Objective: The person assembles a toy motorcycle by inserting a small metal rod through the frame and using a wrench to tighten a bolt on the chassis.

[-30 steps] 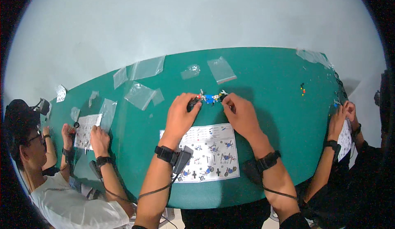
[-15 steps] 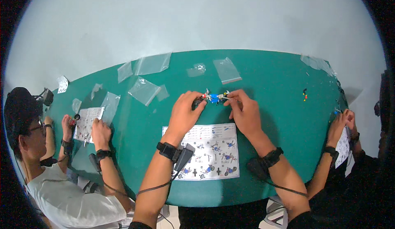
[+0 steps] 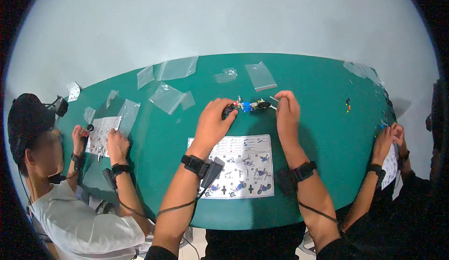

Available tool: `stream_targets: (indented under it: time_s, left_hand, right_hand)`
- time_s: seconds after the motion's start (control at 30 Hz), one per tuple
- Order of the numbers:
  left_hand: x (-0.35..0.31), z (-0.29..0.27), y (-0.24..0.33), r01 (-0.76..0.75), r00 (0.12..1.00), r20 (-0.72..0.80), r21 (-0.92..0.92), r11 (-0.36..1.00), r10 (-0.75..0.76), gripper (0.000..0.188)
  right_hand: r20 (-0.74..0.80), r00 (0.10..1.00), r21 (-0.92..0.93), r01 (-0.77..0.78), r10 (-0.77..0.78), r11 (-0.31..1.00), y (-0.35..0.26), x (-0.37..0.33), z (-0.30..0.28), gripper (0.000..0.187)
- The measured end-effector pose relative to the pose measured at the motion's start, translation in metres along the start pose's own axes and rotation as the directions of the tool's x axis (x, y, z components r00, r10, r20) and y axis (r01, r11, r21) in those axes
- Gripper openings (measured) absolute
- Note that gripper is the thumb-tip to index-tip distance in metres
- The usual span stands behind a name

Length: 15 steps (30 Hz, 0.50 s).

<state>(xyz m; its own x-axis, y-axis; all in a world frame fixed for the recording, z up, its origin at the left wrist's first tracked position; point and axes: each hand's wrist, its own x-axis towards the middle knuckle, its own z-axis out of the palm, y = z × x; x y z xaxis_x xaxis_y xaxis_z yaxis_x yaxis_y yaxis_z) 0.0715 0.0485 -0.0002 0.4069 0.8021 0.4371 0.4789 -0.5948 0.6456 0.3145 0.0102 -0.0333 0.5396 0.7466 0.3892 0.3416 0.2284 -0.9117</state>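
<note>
Sheet (image 3: 243, 166) before model (image 3: 247, 106); bags (image 3: 261, 76) behind; loose pieces (image 3: 348, 105) right.

Counting at centre: one left hand (image 3: 213, 122), one right hand (image 3: 287, 115), one small blue model (image 3: 247, 106), one thin grey piece (image 3: 274, 98). Adding one printed sheet (image 3: 243, 166) at lower centre, four clear plastic pieces (image 3: 167, 97) at upper centre-left, two clear bags (image 3: 260, 76) at upper centre, one green table (image 3: 327, 143).

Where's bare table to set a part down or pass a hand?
Widest: green table between the right hand and the small coloured pieces. Also bare: between the left forearm and the nearer hand of the co-worker on the left. Crowded: upper left, with plastic bags; around the toy model, with the instruction sheet below.
</note>
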Motion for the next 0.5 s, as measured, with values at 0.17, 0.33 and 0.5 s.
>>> stream_targets:
  time_s: [0.17, 0.33, 0.5]
  left_hand:
    - [-0.002, 0.003, -0.010, 0.011, 1.000, 0.003, 0.009, 1.000, -0.011, 0.025]
    - [0.000, 0.003, -0.009, -0.001, 1.000, -0.009, 0.000, 1.000, 0.001, 0.024]
    - [0.000, 0.001, -0.006, -0.015, 1.000, -0.028, -0.040, 0.999, 0.014, 0.021]
  right_hand:
    - [0.127, 0.990, -0.140, -0.046, 0.064, 0.989, -0.025, -0.017, 0.002, 0.009]
    - [0.133, 0.991, -0.036, 0.004, 0.001, 0.999, -0.028, -0.017, 0.006, 0.012]
    - [0.231, 0.973, -0.177, 0.024, 0.018, 0.984, -0.043, -0.021, 0.007, 0.018]
